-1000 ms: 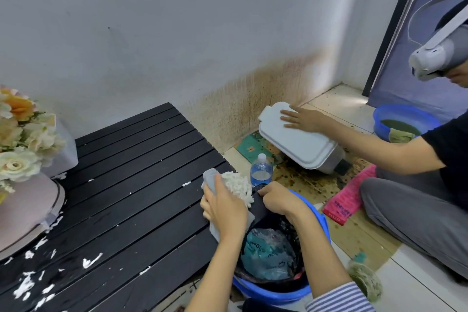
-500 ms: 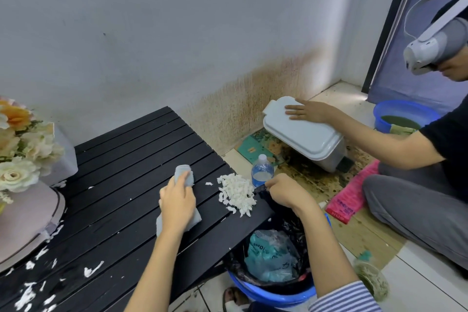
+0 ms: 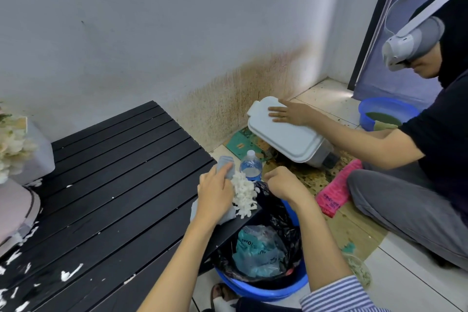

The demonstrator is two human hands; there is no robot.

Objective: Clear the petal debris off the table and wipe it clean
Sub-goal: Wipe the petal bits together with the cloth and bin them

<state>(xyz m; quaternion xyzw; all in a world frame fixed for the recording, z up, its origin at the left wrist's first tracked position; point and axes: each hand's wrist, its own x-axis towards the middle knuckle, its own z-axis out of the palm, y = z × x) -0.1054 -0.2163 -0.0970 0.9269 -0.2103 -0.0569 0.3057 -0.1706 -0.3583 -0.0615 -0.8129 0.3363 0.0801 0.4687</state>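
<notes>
My left hand point(image 3: 215, 195) presses a pale blue cloth point(image 3: 226, 167) against a heap of white petal bits point(image 3: 244, 194) at the right edge of the black slatted table point(image 3: 114, 185). Just past that edge, my right hand point(image 3: 283, 185) is closed on the rim of the black bag point(image 3: 281, 238) that lines a blue bin point(image 3: 260, 291) below the table edge. More white petal scraps point(image 3: 71, 273) lie scattered on the table's near left part.
A flower arrangement point(image 3: 12, 144) and a pink box point(image 3: 15, 208) stand at the table's left. A water bottle point(image 3: 250, 166) stands on the floor by the table corner. Another person point(image 3: 405, 149) sits at the right, hand on a white lidded container point(image 3: 286, 134); a blue basin point(image 3: 385, 111) behind.
My left hand with the cloth has swept rightward from mid-table into the petal heap, bunching it against the table's right edge. My right hand stays on the bag rim.
</notes>
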